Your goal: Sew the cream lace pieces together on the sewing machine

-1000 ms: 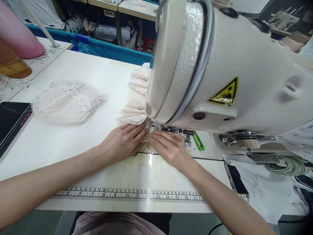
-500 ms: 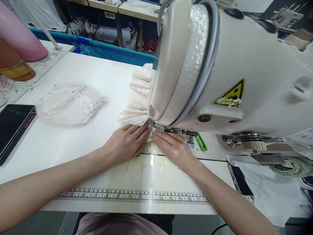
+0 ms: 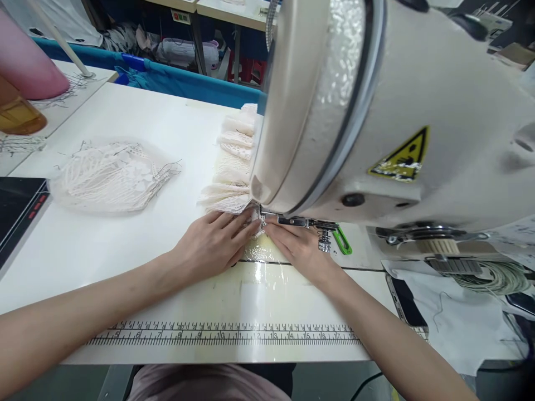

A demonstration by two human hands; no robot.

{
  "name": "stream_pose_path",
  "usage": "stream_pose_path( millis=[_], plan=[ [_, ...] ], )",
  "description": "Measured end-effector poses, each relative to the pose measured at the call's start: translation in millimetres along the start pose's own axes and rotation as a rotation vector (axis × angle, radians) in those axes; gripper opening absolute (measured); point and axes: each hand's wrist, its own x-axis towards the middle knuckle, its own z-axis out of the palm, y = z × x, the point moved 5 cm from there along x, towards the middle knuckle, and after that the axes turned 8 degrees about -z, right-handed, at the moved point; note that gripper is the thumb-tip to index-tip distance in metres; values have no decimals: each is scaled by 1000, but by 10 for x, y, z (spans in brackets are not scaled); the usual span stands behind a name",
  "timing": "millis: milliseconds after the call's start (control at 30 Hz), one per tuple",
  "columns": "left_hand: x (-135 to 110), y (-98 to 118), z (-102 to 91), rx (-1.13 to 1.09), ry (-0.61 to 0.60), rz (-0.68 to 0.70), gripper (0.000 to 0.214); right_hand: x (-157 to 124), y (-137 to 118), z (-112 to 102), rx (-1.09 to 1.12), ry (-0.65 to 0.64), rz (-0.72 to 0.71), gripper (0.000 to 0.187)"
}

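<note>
- The left hand (image 3: 213, 242) lies low over the near end of the ruffled lace strip (image 3: 234, 159), its fingers stretched and close together; whether the fingertips pinch the lace, I cannot tell.
- The right hand (image 3: 298, 248) is just opposite, with its fingers extended toward the lace edge; they are partly behind the metal attachment (image 3: 292, 221), so I cannot tell if they pinch.
- The lace strip lies in folds on the white sewing table (image 3: 188, 303), at the left side of the sewing machine head (image 3: 321, 111), and its near end is between the two hands.
- A green-handled tool (image 3: 343, 239) is near the right hand.
- A pile of lace (image 3: 112, 178) with loose threads rests farther left.
- A printed ruler scale (image 3: 225, 336) runs along the table's front edge.
</note>
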Motion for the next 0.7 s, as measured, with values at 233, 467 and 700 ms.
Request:
stream_pose_path(
  millis=[233,467,700],
  plan=[
    [13,-18,29,-17,-44,-29,33,18,50,5,58,104,15,19],
    [34,-23,54,-33,-80,-91,33,-13,148,106,12,6,102,21],
    [-19,24,49,-55,4,8,34,-78,60,65,-28,14,34,24]
  ],
)
